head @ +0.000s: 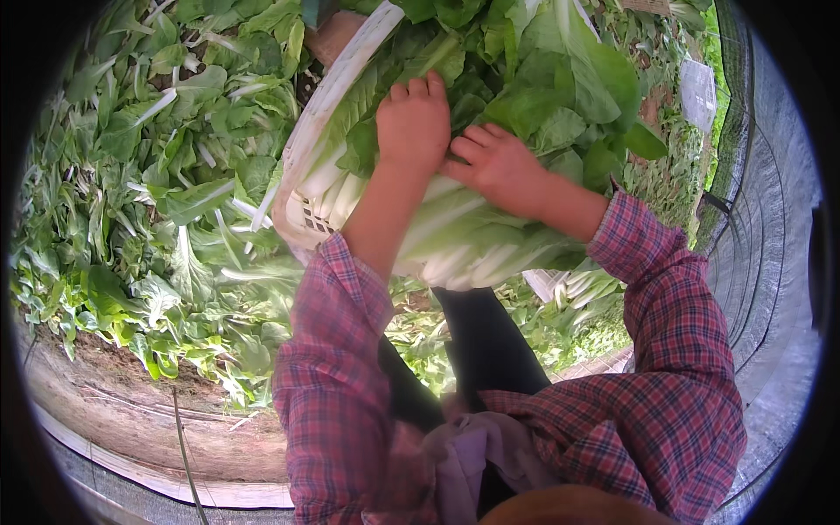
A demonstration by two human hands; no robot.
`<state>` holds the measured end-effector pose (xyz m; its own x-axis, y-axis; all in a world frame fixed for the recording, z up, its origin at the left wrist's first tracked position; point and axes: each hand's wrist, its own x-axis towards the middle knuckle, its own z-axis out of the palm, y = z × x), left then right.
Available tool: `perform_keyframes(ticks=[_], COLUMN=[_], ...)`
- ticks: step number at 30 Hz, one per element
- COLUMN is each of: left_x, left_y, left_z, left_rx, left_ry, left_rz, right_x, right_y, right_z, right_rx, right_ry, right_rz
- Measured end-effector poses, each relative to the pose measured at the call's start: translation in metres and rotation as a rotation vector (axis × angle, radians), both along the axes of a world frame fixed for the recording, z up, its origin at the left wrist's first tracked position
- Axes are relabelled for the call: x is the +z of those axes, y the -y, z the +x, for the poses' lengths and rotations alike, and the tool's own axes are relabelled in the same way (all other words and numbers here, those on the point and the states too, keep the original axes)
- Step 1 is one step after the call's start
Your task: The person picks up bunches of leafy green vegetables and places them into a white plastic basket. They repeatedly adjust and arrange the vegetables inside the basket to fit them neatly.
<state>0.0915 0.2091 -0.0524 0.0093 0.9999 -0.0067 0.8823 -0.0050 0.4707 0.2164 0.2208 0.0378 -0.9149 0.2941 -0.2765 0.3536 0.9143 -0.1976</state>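
Note:
A white plastic crate (315, 125) is heaped with leafy greens that have thick white stalks (459, 262). My left hand (413, 121) lies on the greens inside the crate, its fingers bent down onto the leaves. Close beside it, my right hand (495, 164) rests on the heap with curled fingers against the leaves (551, 98). The fingertips are partly hidden, so a grip on any stalk is not clear. White stalk ends bulge out over the crate's near side, toward my body, and look slightly blurred.
Cut and loose leaves (184, 190) cover the ground to the left. Below the crate is my dark-trousered leg (489, 341). More white-stalked greens (587, 289) lie behind it. Mesh sheeting (774, 262) runs along the right, and a wooden edge board (164, 482) borders the soil at lower left.

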Motion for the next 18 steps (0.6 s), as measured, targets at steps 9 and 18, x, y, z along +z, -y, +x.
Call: perform_keyframes(ticks=[9, 18], left_x=[0.009, 0.027], left_y=[0.011, 0.035], left_z=[0.007, 0.011], left_rx=[0.016, 0.05], left_ry=[0.138, 0.107], left_rz=[0.059, 0.135], right_x=[0.003, 0.006], right_y=[0.01, 0.017], right_z=[0.013, 0.02], right_rx=[-0.058, -0.014], right_ry=[-0.037, -0.033], right_rz=[-0.037, -0.076])
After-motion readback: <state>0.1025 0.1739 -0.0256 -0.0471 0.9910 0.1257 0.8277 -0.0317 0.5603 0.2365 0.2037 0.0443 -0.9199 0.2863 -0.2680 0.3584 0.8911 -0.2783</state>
